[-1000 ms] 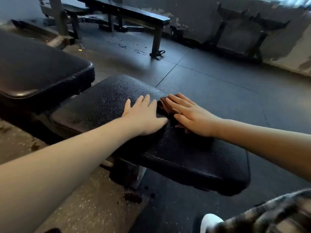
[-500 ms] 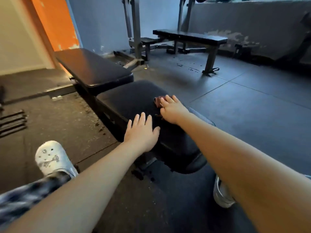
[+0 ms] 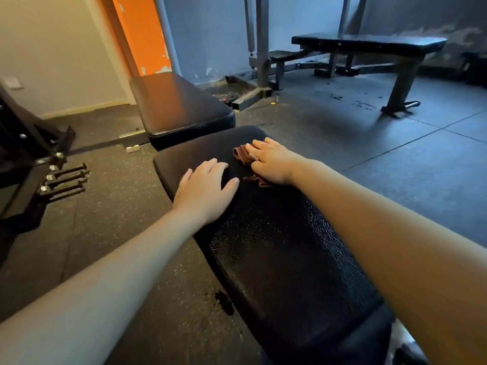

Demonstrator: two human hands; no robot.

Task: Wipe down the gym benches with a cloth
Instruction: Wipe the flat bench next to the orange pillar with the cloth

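the right hand [image 3: 274,162] pressed flat, fingers straight, on the brown cloth [image 3: 243,155] atop the black bench pad [image 3: 284,254]. the left hand [image 3: 204,189] rested just beside it, fingers relaxed, holding nothing.

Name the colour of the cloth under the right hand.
Reddish brown cloth, clearest in the head view.
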